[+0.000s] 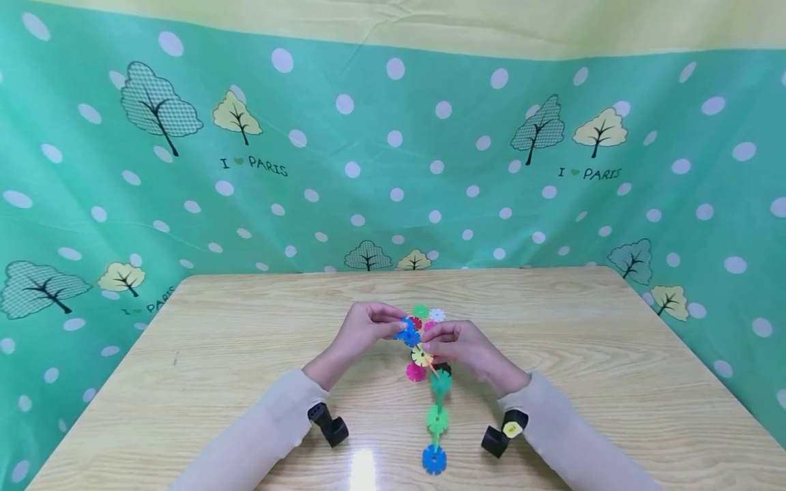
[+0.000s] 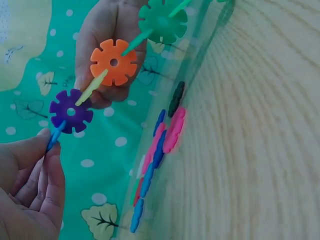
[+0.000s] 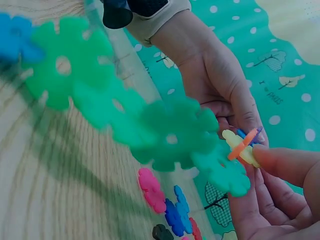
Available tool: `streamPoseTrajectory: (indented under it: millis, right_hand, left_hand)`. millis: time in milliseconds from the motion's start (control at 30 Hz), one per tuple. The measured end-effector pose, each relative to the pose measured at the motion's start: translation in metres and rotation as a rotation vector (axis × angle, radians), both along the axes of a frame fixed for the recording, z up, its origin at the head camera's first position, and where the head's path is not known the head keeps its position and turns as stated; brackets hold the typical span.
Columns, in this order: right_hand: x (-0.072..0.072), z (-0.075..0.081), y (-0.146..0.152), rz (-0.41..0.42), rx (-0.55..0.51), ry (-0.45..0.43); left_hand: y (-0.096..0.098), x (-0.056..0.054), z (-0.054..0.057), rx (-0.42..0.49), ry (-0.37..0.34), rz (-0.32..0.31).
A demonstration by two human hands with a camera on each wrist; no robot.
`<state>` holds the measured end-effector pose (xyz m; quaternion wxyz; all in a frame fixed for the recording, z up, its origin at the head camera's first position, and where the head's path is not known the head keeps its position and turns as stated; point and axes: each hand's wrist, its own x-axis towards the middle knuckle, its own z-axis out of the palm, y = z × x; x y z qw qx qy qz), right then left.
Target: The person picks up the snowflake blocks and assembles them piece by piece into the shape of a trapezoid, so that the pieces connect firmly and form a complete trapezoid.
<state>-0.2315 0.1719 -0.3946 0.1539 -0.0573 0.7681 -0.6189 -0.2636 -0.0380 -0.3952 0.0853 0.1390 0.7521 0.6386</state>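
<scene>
A chain of notched, flower-shaped plastic discs hangs between my hands and runs down toward the near side of the table. My left hand (image 1: 368,326) pinches a light blue disc (image 2: 56,136) at the chain's upper end, slotted into a purple disc (image 2: 71,111). With thumb and fingers, my right hand (image 1: 463,346) grips the chain at the yellow disc (image 3: 241,148), beside the orange disc (image 2: 113,62). Beyond these come several green discs (image 1: 437,419), and a blue disc (image 1: 434,459) ends the chain nearest me. The right fingertips are partly hidden in the head view.
Loose discs lie on the wooden table (image 1: 245,341) under and beyond the hands, among them a pink disc (image 1: 415,372), a white disc (image 1: 437,314) and a black disc (image 2: 176,99). A green dotted cloth (image 1: 393,164) hangs behind the table.
</scene>
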Motion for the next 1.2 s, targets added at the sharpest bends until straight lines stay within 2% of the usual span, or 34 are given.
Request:
streamPoseTrajectory:
  millis: [267, 467, 567, 700, 833, 967, 1200]
  right_hand:
    - [-0.001, -0.002, 0.0, -0.041, -0.008, -0.016]
    - [0.0, -0.003, -0.002, -0.016, -0.024, -0.02]
    - [0.0, -0.003, -0.002, -0.012, -0.037, -0.029]
    - [0.0, -0.002, -0.001, -0.001, -0.071, -0.042]
    - [-0.002, -0.002, 0.003, 0.041, -0.103, -0.06]
    - [-0.003, -0.002, 0.004, 0.07, -0.104, -0.069]
    - [-0.004, -0.003, 0.004, 0.075, -0.119, -0.075]
  left_hand:
    - [0.008, 0.007, 0.001, 0.067, -0.032, -0.051]
    - [0.007, 0.008, -0.001, 0.067, -0.04, -0.064]
    - [0.003, 0.004, -0.004, 0.024, -0.023, -0.032]
    - [-0.004, -0.007, -0.011, -0.041, 0.008, 0.012]
    - [-0.01, -0.017, -0.019, -0.064, -0.031, 0.002]
    - [-0.012, -0.022, -0.025, -0.113, -0.068, -0.018]
    - [-0.011, -0.029, -0.032, -0.19, -0.049, 0.008]
